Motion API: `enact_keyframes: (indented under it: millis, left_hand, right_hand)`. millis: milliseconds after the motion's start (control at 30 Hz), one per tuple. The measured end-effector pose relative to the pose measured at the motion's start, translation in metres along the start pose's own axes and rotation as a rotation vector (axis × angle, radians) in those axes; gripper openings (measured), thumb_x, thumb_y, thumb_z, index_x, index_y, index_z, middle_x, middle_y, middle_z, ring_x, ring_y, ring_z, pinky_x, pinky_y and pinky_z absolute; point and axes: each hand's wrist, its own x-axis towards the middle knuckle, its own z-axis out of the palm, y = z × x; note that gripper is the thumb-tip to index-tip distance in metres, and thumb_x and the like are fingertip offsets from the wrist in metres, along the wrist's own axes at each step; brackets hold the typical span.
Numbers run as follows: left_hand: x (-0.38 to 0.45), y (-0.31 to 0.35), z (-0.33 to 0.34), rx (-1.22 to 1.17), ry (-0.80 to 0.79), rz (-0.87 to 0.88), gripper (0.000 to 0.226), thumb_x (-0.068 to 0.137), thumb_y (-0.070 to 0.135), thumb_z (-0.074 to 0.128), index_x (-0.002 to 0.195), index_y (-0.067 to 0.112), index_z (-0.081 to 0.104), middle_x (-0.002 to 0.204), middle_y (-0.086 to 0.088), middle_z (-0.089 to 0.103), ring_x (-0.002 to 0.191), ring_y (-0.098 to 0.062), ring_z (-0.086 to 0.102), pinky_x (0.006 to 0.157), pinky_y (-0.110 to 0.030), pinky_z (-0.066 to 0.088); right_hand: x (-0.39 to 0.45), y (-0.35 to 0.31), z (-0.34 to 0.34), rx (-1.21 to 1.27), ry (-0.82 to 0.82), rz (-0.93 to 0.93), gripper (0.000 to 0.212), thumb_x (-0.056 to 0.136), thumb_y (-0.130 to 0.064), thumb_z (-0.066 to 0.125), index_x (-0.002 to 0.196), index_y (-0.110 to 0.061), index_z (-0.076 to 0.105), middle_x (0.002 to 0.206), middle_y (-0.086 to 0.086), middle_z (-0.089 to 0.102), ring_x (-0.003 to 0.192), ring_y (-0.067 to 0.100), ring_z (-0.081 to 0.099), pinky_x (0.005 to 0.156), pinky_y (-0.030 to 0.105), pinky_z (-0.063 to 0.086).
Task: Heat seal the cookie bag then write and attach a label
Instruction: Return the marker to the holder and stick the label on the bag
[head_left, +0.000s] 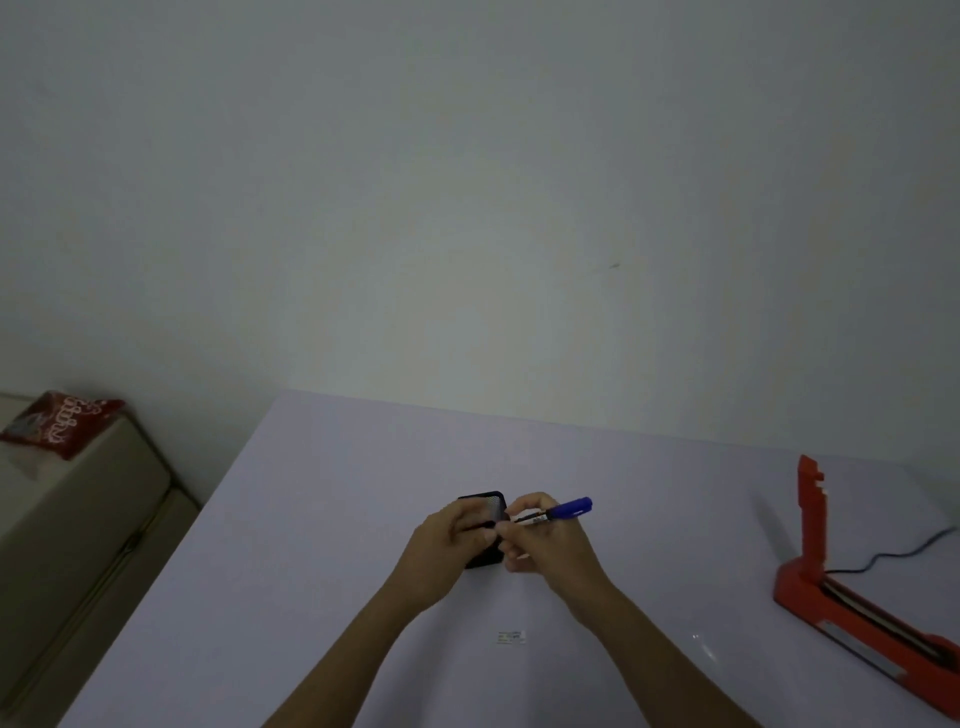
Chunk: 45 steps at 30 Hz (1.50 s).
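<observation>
Table (363, 493): pale, cut off below.
Sealer (852, 587): red, lid raised, right, partly cropped.
Left hand (447, 545): curled round a dark mesh holder (491, 506), mostly hidden.
Right hand (540, 545): pinching blue marker (563, 510).
Label (511, 637): perhaps written, illegible, between forearms.
Red bag (60, 421): far left, off-table.

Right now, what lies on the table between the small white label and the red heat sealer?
Head view: nothing but bare table between the label and the heat sealer.
</observation>
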Motion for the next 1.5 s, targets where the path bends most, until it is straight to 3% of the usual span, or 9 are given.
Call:
enact_keyframes:
  millis: [100,233,467,633,867,1000,1133,1300,1500]
  left_hand:
    - [0.015,-0.018,-0.002,0.135,0.086,-0.131,0.038,0.094,0.028,0.056,0.131,0.023,0.048,0.124,0.013,0.05,0.103,-0.002,0.055,0.082,-0.01,0.04]
    - [0.025,-0.06,-0.006,0.284,0.122,-0.301,0.037,0.094,0.032,0.054,0.127,0.015,0.053,0.133,-0.006,0.053,0.12,-0.018,0.051,0.096,-0.027,0.039]
    - [0.026,-0.09,-0.005,0.261,0.101,-0.463,0.035,0.093,0.03,0.056,0.123,0.012,0.056,0.121,-0.01,0.061,0.109,-0.022,0.058,0.095,-0.032,0.046]
    - [0.026,-0.103,0.003,0.211,0.07,-0.509,0.033,0.092,0.027,0.057,0.12,0.01,0.057,0.117,-0.011,0.062,0.106,-0.025,0.06,0.094,-0.034,0.049]
    - [0.032,-0.102,0.019,0.076,0.055,-0.546,0.014,0.094,0.017,0.052,0.105,0.012,0.059,0.098,-0.005,0.058,0.079,-0.016,0.056,0.059,-0.02,0.042]
    - [0.036,-0.107,0.024,0.043,0.054,-0.562,0.01,0.094,0.015,0.052,0.099,0.012,0.06,0.092,-0.004,0.059,0.073,-0.014,0.055,0.058,-0.021,0.041]
    - [0.038,-0.117,0.031,0.025,0.03,-0.598,0.009,0.095,0.017,0.051,0.097,0.013,0.058,0.085,-0.002,0.057,0.071,-0.012,0.052,0.058,-0.022,0.041]
    - [0.036,-0.137,0.048,0.054,-0.017,-0.663,0.015,0.096,0.022,0.051,0.084,0.014,0.055,0.081,-0.002,0.054,0.074,-0.015,0.052,0.059,-0.022,0.041]
    - [0.038,-0.162,0.068,0.116,-0.036,-0.638,0.016,0.093,0.02,0.052,0.081,0.013,0.06,0.076,-0.002,0.057,0.07,-0.014,0.051,0.063,-0.024,0.043]
  right_hand:
    - [0.027,0.022,-0.004,-0.086,0.113,0.037,0.012,0.083,-0.007,0.068,0.091,-0.008,0.059,0.08,0.013,0.069,0.067,0.019,0.066,0.061,0.027,0.057]
    - [0.054,0.041,-0.005,-0.175,0.113,0.087,0.009,0.088,-0.022,0.065,0.094,-0.017,0.061,0.09,0.008,0.07,0.071,0.016,0.067,0.061,0.025,0.057]
    - [0.076,0.058,-0.003,-0.235,0.0,0.203,0.008,0.089,-0.018,0.06,0.093,-0.015,0.067,0.092,0.012,0.071,0.065,0.017,0.062,0.071,0.036,0.058]
    - [0.078,0.062,-0.004,-0.169,0.013,0.252,0.01,0.088,-0.015,0.063,0.096,-0.012,0.067,0.087,0.011,0.07,0.063,0.017,0.06,0.065,0.03,0.057]
    - [0.072,0.065,-0.008,-0.13,0.017,0.29,0.02,0.087,-0.02,0.066,0.105,-0.013,0.064,0.096,0.017,0.071,0.066,0.019,0.061,0.063,0.029,0.056]
    - [0.065,0.07,-0.017,-0.052,0.071,0.281,0.02,0.088,-0.03,0.064,0.105,-0.022,0.058,0.092,0.013,0.072,0.066,0.02,0.063,0.06,0.03,0.053]
    - [0.052,0.106,-0.035,-0.094,0.266,0.324,0.012,0.09,-0.022,0.058,0.098,-0.013,0.061,0.082,0.013,0.069,0.064,0.02,0.062,0.06,0.031,0.054]
    - [0.031,0.163,-0.048,-0.239,0.195,0.568,0.014,0.084,-0.009,0.053,0.074,-0.005,0.062,0.068,0.011,0.061,0.058,0.022,0.054,0.057,0.028,0.048]
    - [0.034,0.182,-0.033,-0.482,0.179,0.467,0.014,0.083,-0.026,0.069,0.089,-0.013,0.067,0.082,0.001,0.066,0.081,0.019,0.063,0.07,0.027,0.049]
